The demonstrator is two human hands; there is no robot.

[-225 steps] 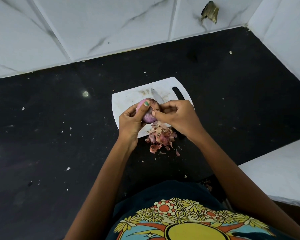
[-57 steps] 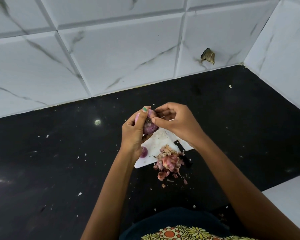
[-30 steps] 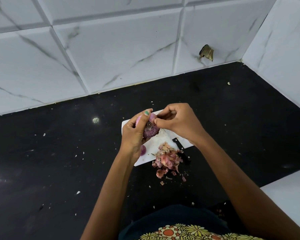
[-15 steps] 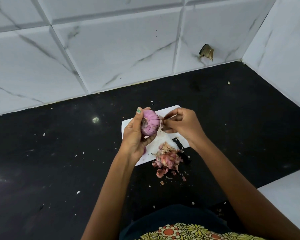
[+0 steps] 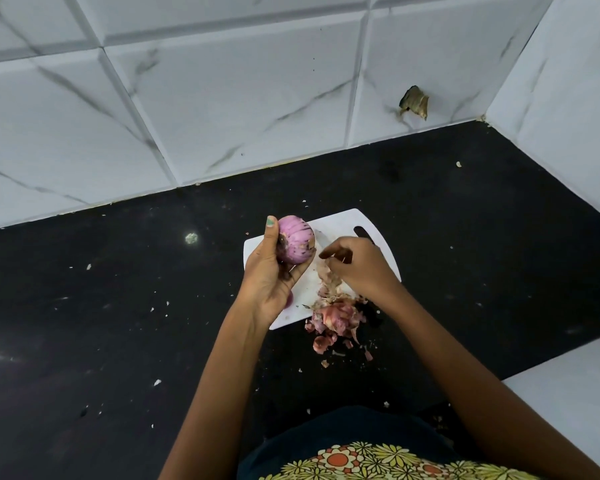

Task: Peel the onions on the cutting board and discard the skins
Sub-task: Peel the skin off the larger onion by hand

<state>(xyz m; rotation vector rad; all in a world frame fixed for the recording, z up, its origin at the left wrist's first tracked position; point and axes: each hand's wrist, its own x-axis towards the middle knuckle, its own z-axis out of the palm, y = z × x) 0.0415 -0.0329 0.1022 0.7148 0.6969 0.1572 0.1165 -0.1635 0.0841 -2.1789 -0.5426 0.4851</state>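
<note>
My left hand [image 5: 269,275] grips a purple onion [image 5: 297,241] and holds it up above the left part of the white cutting board [image 5: 345,223]. My right hand [image 5: 359,266] is lower, over the board, with its fingers curled and pinching a pale strip of onion skin [image 5: 327,277] that hangs down blurred. A heap of pink and tan skins [image 5: 336,318] lies at the board's near edge and spills onto the black counter. A second small purple onion piece [image 5: 289,300] peeks out under my left wrist.
A knife blade [image 5: 321,237] shows on the board behind the onion. The black counter [image 5: 118,306] carries scattered skin crumbs. White marble tiles wall the back and right, with a chipped hole [image 5: 414,106]. A white ledge [image 5: 575,393] sits at the near right.
My right hand has come away from the onion and dropped toward the board with a strip of skin. My left hand has turned the onion so its smooth side shows.
</note>
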